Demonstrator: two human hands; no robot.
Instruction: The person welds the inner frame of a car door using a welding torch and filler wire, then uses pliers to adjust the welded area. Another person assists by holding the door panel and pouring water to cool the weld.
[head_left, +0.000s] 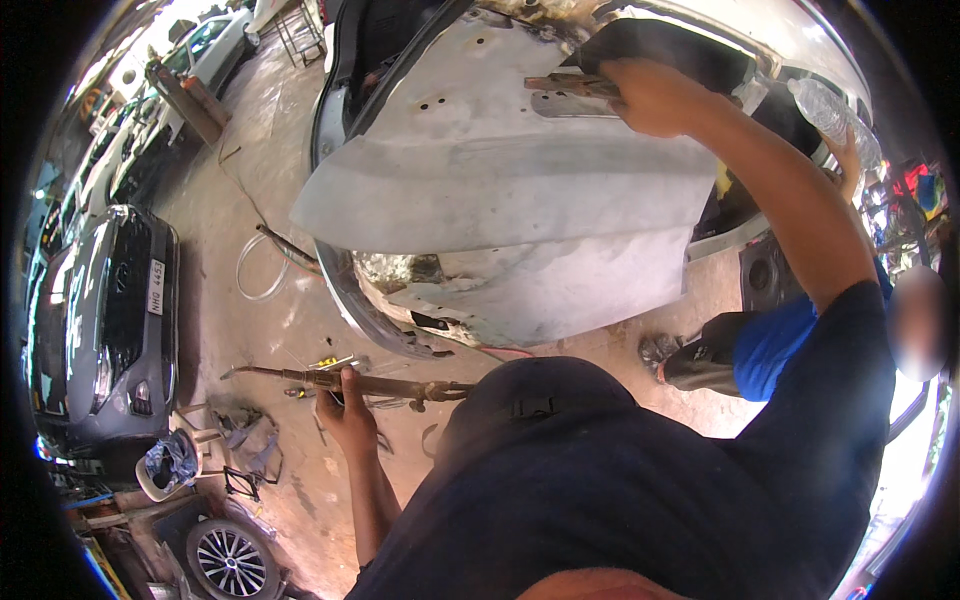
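Note:
My left hand [346, 418] is wrapped round the handle of a gas welding torch [400, 387], held level over the floor with its thin bent tip pointing left. No flame shows at the tip. My right arm stretches across to a car body, where my right hand [655, 97] grips a brownish clamp-like tool [560, 86]. Its exact kind is unclear, and my fingers hide its near end. The tool lies against a grey-white bare metal car panel [500, 190], which has a few holes and scorched patches near its lower edge.
At the right, another person in a blue shirt [775, 345] holds a clear plastic bottle [825, 108] near the car. A hose [262, 268] and tools [335, 365] lie on the floor. A dark car [110, 320], a white chair [200, 455] and a wheel [232, 560] stand left.

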